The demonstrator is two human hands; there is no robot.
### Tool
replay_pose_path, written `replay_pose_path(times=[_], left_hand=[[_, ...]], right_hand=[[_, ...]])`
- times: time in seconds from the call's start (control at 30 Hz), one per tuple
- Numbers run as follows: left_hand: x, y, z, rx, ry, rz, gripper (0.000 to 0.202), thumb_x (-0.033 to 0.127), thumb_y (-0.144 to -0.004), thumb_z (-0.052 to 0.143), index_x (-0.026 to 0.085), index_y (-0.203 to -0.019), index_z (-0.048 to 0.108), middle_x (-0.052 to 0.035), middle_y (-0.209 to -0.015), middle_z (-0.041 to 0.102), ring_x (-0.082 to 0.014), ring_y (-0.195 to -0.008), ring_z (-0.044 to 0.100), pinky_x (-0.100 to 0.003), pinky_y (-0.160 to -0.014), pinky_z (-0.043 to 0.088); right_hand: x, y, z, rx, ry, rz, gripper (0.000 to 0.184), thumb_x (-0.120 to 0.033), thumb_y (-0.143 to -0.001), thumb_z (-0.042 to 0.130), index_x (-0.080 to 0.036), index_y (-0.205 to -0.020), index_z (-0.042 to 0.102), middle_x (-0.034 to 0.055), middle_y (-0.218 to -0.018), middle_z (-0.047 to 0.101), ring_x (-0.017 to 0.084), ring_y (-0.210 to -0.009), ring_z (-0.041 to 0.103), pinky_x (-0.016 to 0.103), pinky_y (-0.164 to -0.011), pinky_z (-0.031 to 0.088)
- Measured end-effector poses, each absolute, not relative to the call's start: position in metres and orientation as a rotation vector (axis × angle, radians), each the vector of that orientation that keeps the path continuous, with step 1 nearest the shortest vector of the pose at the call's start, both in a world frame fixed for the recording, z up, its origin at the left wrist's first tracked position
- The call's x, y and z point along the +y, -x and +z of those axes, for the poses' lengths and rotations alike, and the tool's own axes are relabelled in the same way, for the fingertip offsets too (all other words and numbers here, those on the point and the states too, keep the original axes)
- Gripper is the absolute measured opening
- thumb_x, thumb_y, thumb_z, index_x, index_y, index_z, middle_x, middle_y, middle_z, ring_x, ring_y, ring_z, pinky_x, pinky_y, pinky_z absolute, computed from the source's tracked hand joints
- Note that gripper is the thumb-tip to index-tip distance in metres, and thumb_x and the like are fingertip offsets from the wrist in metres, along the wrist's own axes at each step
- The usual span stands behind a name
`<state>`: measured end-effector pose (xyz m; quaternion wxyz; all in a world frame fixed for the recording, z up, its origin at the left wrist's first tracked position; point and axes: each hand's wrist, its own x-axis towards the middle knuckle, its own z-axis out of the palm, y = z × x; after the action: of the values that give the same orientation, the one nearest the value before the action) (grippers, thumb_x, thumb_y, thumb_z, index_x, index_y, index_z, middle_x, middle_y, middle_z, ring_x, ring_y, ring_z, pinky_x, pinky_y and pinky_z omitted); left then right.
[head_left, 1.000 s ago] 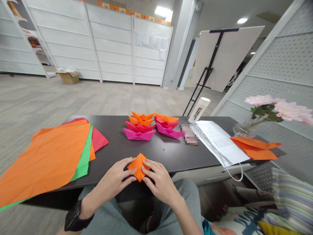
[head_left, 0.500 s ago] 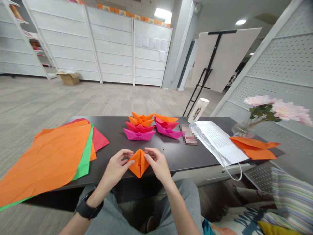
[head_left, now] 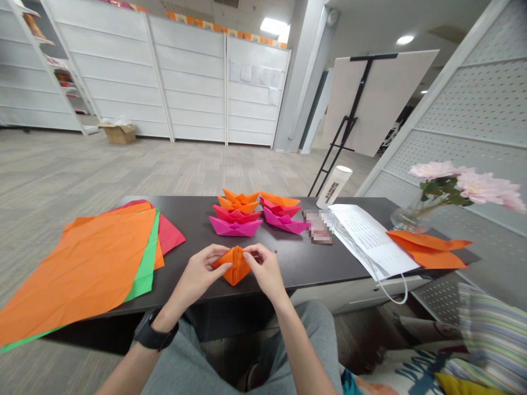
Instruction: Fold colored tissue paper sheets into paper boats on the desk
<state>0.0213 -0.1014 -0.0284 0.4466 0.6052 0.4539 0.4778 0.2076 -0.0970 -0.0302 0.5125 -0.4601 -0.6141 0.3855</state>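
A small folded orange paper (head_left: 235, 266) is lifted just above the near edge of the dark table (head_left: 197, 230). My left hand (head_left: 201, 273) pinches its left side and my right hand (head_left: 265, 270) pinches its right side, fingers closed on the folds. A black watch sits on my left wrist. Beyond the hands, several finished paper boats (head_left: 236, 216) in orange, red and pink stand stacked in two groups.
Large flat sheets of orange, green and red paper (head_left: 90, 258) lie at the left of the table. A printed white sheet (head_left: 370, 236), more orange paper (head_left: 428, 247), a white cylinder (head_left: 334, 186) and a vase of pink flowers (head_left: 448, 186) are at the right.
The orange paper lay flat under both hands at the table edge; both hands have lifted it and pulled its top apart, so it now looks narrower and puffed.
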Motion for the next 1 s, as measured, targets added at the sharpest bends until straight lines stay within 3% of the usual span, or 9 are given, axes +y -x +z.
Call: replay_pose_path(times=[0.23, 0.43, 0.53, 0.7, 0.8, 1.0], left_hand=[[-0.095, -0.023, -0.039, 1.184, -1.383, 1.255, 0.035, 0.032, -0.071, 0.078, 0.015, -0.099, 0.063, -0.0073, -0.089, 0.076, -0.0240, -0.087, 0.073, -0.036, -0.078, 0.059], [-0.098, -0.026, -0.044, 1.118, -1.122, 1.286, 0.053, 0.031, -0.062, 0.086, 0.014, -0.106, 0.060, -0.0106, -0.103, 0.075, -0.0251, -0.092, 0.073, -0.036, -0.082, 0.059], [-0.100, -0.027, -0.046, 1.135, -1.001, 1.234, 0.058, 0.033, -0.060, 0.087, 0.014, -0.107, 0.060, -0.0083, -0.090, 0.077, -0.0241, -0.080, 0.075, -0.036, -0.074, 0.061], [-0.105, -0.030, -0.051, 1.115, -0.989, 1.172, 0.046, 0.036, -0.058, 0.088, 0.011, -0.092, 0.068, -0.0070, -0.075, 0.076, -0.0229, -0.072, 0.074, -0.034, -0.069, 0.062], [-0.109, -0.031, -0.052, 1.137, -0.976, 1.246, 0.045, 0.037, -0.056, 0.089, 0.011, -0.086, 0.068, -0.0067, -0.073, 0.076, -0.0229, -0.068, 0.074, -0.034, -0.065, 0.062], [-0.113, -0.031, -0.047, 1.121, -1.062, 1.196, 0.048, 0.030, -0.056, 0.089, 0.011, -0.096, 0.069, -0.0087, -0.084, 0.078, -0.0229, -0.074, 0.074, -0.032, -0.069, 0.062]], right_hand=[[-0.095, -0.198, -0.043, -1.495, 0.984, 1.056, 0.027, -0.028, -0.087, 0.059, -0.020, -0.112, 0.065, 0.0059, -0.109, 0.072, 0.021, -0.102, 0.068, 0.034, -0.092, 0.053], [-0.094, -0.185, -0.051, -1.272, 1.002, 1.060, 0.020, -0.027, -0.086, 0.061, -0.018, -0.101, 0.072, 0.0068, -0.100, 0.076, 0.023, -0.096, 0.070, 0.035, -0.088, 0.053], [-0.095, -0.181, -0.052, -1.194, 0.977, 1.057, 0.022, -0.027, -0.086, 0.062, -0.018, -0.103, 0.071, 0.0065, -0.101, 0.075, 0.023, -0.096, 0.069, 0.034, -0.088, 0.053], [-0.092, -0.185, -0.050, -1.232, 0.894, 1.153, 0.033, -0.025, -0.081, 0.070, -0.020, -0.114, 0.067, 0.0049, -0.111, 0.072, 0.022, -0.103, 0.066, 0.032, -0.092, 0.051], [-0.090, -0.189, -0.050, -1.228, 0.813, 1.320, 0.047, -0.022, -0.073, 0.076, -0.021, -0.118, 0.063, 0.0034, -0.111, 0.070, 0.021, -0.100, 0.066, 0.030, -0.087, 0.052], [-0.091, -0.189, -0.052, -1.182, 0.909, 1.357, 0.036, -0.020, -0.067, 0.079, -0.018, -0.100, 0.065, 0.0007, -0.088, 0.071, 0.018, -0.078, 0.066, 0.026, -0.070, 0.052]])
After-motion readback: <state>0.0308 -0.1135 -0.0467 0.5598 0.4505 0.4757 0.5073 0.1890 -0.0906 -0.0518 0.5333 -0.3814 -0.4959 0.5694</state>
